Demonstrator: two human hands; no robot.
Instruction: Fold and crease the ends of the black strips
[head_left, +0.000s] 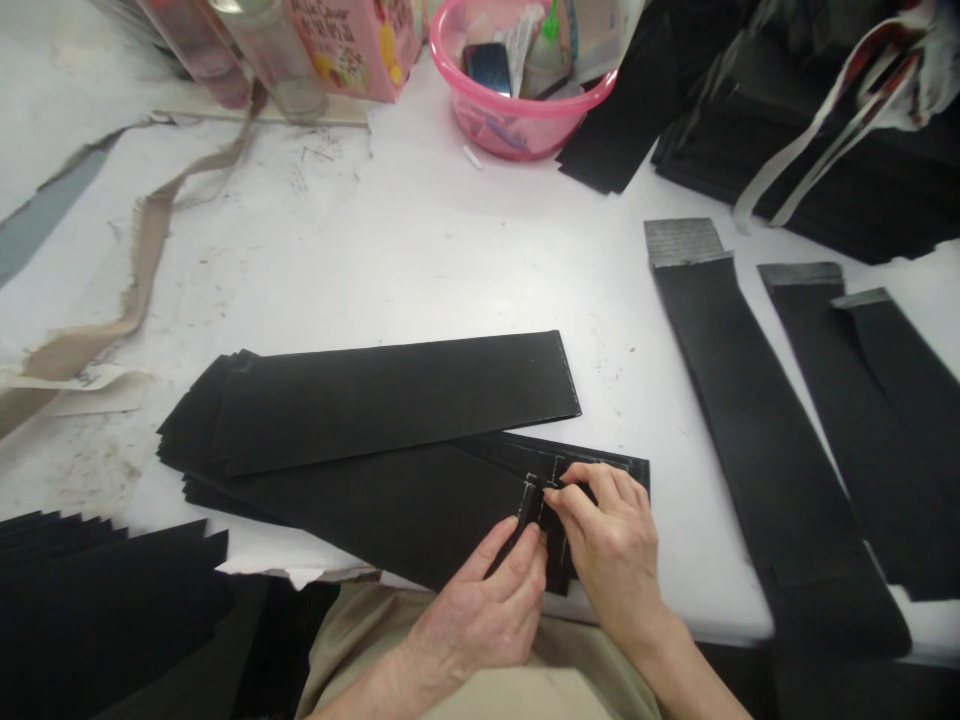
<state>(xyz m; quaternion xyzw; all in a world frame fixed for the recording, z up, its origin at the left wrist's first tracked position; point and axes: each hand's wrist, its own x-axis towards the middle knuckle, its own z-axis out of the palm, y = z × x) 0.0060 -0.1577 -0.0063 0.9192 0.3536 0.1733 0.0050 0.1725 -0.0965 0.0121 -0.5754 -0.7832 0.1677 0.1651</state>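
A white, scuffed surface [420,230] spreads out before the seated person, whose lap meets its near edge. Nearest, the left hand [491,595] pinches the stitched end of a black panel [442,510], thumb on one side and fingers on the other, seemingly to steady it. Just beside it, the right hand [611,525] grasps the upper corner area of that same end between thumb and fingertips, a fine grip that appears chosen for close work along the pale stitching. The panel lies at the near edge, probably to keep it within easy reach, its far part under an upper black panel [397,400] whose left end joins a fanned stack. At the lower left, more black sheets [97,610] overlap in steps, which would make single edges easier to lift. Long black strips [750,420] lie to the right, well apart from the hands. Farther back stand a pink basin [525,130], perhaps gathering small items together, a pink carton [367,50] and a clear bottle [277,65].
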